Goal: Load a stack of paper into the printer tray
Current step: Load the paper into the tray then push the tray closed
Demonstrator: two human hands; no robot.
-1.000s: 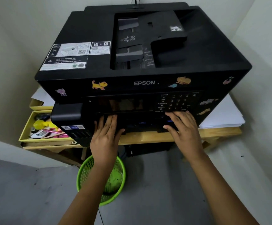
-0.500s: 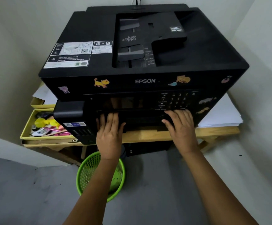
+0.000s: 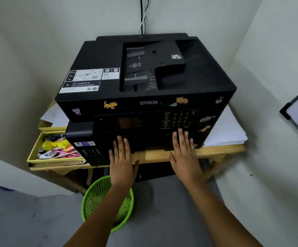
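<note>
- Evidently the printer tray sits closed in the lower front of the black printer, on the wooden table.
- Both hands lie flat with straight fingers on that front, gripping nothing: left hand left of centre, right hand below the keypad.
- Push evenly with both palms so the tray seats square, not skewed.
- Spare white paper stack lies just right of the printer.

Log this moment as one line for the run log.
step: closing tray | left hand: flat on printer front | right hand: flat on front | paper stack: on table, right of printer
</note>
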